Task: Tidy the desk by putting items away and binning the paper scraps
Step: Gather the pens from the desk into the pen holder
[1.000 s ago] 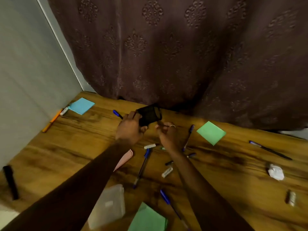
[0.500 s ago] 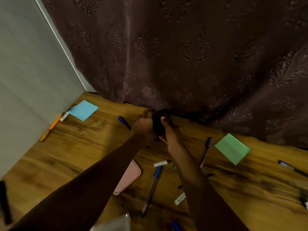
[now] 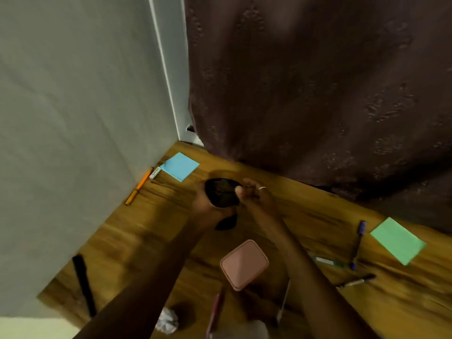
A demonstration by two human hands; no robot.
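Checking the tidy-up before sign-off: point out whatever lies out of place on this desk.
A crumpled white paper ball lies unbinned near the wooden desk's front edge. A blue-capped pen and a black-tipped pen lie askew on the right; an orange pen lies against the grey wall.

Table stands in a corner: wall on the left, curtain behind.

Far-left corner: corner pad. A short stick lies just beside it on the left, and the wall pen lies along the wall foot.

Far middle, above the table: left grip and right grip hold a holder between them.

Nearer than the grips: flat case on the table.

Near left, beside the wall: long bar.

Near edge: paper ball.

Right side: right pad, with the right pen just left of it.
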